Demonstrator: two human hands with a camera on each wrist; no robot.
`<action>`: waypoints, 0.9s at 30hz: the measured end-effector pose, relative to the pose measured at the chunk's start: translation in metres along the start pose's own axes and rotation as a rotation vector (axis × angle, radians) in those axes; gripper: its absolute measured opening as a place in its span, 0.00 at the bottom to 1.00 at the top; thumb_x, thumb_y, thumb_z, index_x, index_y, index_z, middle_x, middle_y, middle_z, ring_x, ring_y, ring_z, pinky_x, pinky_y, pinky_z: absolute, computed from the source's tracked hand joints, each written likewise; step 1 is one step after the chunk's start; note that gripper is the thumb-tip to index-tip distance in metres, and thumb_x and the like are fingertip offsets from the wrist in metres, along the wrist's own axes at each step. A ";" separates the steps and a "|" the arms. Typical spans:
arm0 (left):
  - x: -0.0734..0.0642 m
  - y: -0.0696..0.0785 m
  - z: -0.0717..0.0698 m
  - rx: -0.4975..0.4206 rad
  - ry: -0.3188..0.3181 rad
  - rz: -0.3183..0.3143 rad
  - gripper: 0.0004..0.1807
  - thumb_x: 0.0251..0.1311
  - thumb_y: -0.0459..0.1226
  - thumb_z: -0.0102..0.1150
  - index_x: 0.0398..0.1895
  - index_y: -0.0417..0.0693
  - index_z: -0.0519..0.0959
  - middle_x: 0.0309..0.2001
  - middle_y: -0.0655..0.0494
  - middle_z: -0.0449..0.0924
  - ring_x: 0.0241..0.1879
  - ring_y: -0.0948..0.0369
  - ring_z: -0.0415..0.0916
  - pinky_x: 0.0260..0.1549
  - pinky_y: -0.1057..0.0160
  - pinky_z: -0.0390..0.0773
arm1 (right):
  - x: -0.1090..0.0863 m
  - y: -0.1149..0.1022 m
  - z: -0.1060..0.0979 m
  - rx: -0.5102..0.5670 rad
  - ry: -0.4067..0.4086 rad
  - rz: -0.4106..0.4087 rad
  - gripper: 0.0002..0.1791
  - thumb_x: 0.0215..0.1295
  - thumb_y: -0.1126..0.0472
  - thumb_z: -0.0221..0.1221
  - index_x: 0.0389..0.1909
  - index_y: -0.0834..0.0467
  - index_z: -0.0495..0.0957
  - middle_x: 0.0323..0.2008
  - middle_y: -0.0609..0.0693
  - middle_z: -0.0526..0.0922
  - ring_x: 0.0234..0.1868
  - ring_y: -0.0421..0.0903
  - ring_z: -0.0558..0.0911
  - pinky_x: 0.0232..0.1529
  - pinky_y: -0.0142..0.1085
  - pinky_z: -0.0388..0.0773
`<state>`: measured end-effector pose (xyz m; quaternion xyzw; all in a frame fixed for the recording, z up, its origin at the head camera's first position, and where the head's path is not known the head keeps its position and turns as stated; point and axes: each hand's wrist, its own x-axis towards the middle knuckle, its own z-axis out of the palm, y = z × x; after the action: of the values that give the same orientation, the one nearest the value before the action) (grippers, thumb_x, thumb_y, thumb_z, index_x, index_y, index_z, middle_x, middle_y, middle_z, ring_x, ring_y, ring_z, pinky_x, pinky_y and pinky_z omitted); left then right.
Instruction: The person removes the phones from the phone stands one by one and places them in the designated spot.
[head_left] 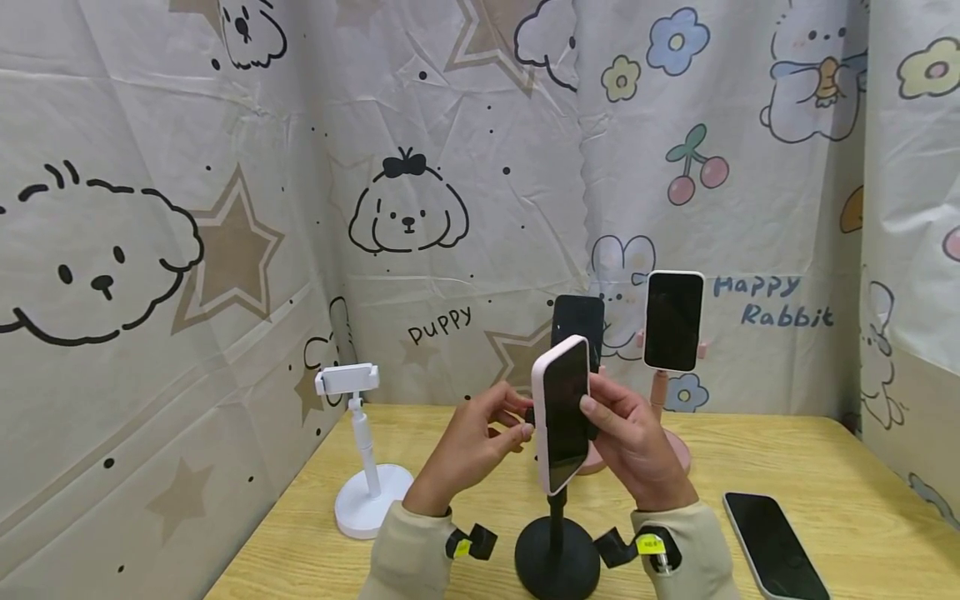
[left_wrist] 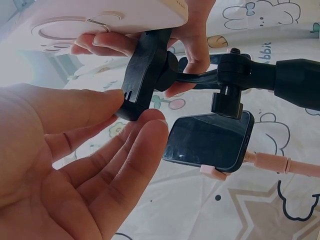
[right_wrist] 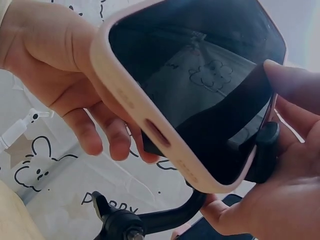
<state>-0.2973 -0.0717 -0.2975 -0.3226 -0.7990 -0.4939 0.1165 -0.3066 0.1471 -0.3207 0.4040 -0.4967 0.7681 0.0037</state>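
Observation:
A phone in a pale pink case (head_left: 562,425) stands upright and turned sideways above a black phone stand (head_left: 557,562). My right hand (head_left: 637,446) grips the phone's right edge, thumb on the screen side. On the phone's other side, my left hand (head_left: 474,442) pinches the end of the stand's black clamp (left_wrist: 145,72) between thumb and fingertips. The clamp lies behind the phone's back, and one of its ends (right_wrist: 265,152) shows beside the right hand. The phone's case back (left_wrist: 100,22) bears a ring outline.
A white phone stand (head_left: 367,500) with its holder bare stands at left. Behind the hands, a pink stand (head_left: 660,390) holds a white-edged phone (head_left: 673,321), beside another dark phone (head_left: 577,317). One more phone (head_left: 776,546) lies on the wooden table (head_left: 300,533) at right. Printed curtains enclose the table.

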 end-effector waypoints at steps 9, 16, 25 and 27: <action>0.005 -0.028 0.002 -0.053 -0.002 0.026 0.11 0.60 0.30 0.63 0.45 0.45 0.75 0.42 0.50 0.80 0.37 0.56 0.82 0.34 0.64 0.82 | 0.000 -0.008 0.007 -0.284 0.120 0.018 0.22 0.72 0.67 0.50 0.65 0.62 0.68 0.55 0.51 0.80 0.57 0.49 0.77 0.60 0.38 0.71; 0.005 -0.027 0.000 -0.030 0.000 0.045 0.21 0.59 0.32 0.64 0.56 0.55 0.75 0.44 0.57 0.80 0.36 0.59 0.80 0.36 0.63 0.82 | 0.003 -0.008 0.019 -0.435 0.305 0.011 0.21 0.67 0.65 0.58 0.61 0.64 0.73 0.50 0.53 0.83 0.51 0.50 0.81 0.55 0.38 0.76; 0.005 -0.025 -0.002 -0.045 -0.003 0.029 0.28 0.59 0.30 0.64 0.61 0.57 0.72 0.46 0.58 0.80 0.37 0.57 0.79 0.37 0.62 0.82 | 0.005 -0.005 0.024 -0.507 0.372 0.017 0.21 0.66 0.62 0.61 0.59 0.61 0.75 0.49 0.54 0.83 0.48 0.50 0.82 0.53 0.37 0.77; 0.004 -0.020 -0.002 -0.052 -0.008 0.018 0.28 0.58 0.29 0.64 0.62 0.55 0.72 0.46 0.56 0.80 0.37 0.57 0.80 0.37 0.63 0.82 | 0.005 -0.005 0.023 -0.510 0.377 0.023 0.21 0.66 0.61 0.61 0.59 0.61 0.75 0.49 0.54 0.83 0.48 0.50 0.82 0.53 0.37 0.77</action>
<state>-0.3129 -0.0779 -0.3088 -0.3346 -0.7835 -0.5121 0.1095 -0.2933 0.1297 -0.3101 0.2351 -0.6685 0.6801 0.1881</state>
